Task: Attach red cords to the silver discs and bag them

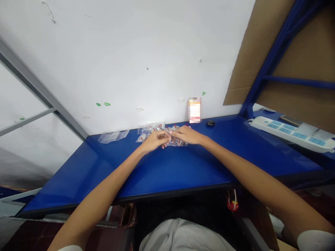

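My left hand (pixel 156 140) and my right hand (pixel 186 135) meet above the middle of the blue table, fingertips almost touching. Both are closed in a pinch around what looks like a small clear plastic bag (pixel 172 141); its contents are too small to make out. Behind and beneath the hands lie several clear packets (pixel 141 138) holding round, silvery pieces with red marks. My fingers partly cover these packets.
Flat clear plastic bags (pixel 113 136) lie at the table's back left. A phone-like upright card or screen (pixel 195 111), blurred out, leans on the wall. Right of it sits a small black object (pixel 210 123). A white power strip (pixel 291 134) lies at the right, by a blue frame (pixel 272 55).
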A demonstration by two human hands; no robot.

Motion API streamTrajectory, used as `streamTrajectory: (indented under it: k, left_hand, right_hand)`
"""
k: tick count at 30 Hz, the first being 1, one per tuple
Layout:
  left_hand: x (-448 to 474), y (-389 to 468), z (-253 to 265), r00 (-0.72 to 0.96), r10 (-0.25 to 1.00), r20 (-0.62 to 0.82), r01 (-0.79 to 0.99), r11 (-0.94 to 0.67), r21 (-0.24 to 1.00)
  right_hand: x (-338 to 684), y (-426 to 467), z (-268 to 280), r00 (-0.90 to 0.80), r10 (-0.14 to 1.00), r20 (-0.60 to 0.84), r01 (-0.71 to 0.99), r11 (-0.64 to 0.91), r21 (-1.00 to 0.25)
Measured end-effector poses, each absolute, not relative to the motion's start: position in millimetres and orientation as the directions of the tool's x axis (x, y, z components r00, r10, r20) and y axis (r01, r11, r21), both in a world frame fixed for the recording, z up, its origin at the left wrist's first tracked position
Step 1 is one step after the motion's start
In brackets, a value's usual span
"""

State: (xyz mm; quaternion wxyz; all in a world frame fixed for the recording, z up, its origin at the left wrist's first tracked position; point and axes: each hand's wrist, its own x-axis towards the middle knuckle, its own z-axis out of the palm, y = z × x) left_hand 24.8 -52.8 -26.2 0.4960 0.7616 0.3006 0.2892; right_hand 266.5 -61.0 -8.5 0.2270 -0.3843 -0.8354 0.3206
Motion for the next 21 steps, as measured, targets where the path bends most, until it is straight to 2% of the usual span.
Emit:
streamTrajectory:
  k: [2,4,8,13,17,21]
  left_hand:
    - [25,-53,-25,0.623,0.766,0.158,0.163,-0.325,0.932]
    - [25,-53,-24,0.595,0.785,0.172,0.157,-0.323,0.933]
    - [23,-51,-24,0.597,0.784,0.171,0.151,-0.319,0.936]
    - [25,-55,-25,0.656,0.748,0.099,0.158,-0.264,0.952]
    - [27,-55,-28,0.639,0.764,0.084,0.161,-0.241,0.957]
    - [28,-51,-31,0.55,0.829,0.101,0.163,-0.225,0.961]
  right_hand:
    - [265,-62,-7,-0.507,0.815,0.28,0.528,0.55,-0.647]
    - [265,-62,-6,-0.44,0.83,0.344,0.498,0.544,-0.675]
    - [267,-59,-8,-0.419,0.855,0.305,0.387,0.472,-0.792]
    - [268,-53,-13,-0.508,0.801,0.317,0.327,0.52,-0.789]
    - [268,-58,-11,-0.497,0.769,0.403,0.437,0.623,-0.649]
    - [270,-67,-5,-0.596,0.62,0.51,0.527,0.782,-0.334]
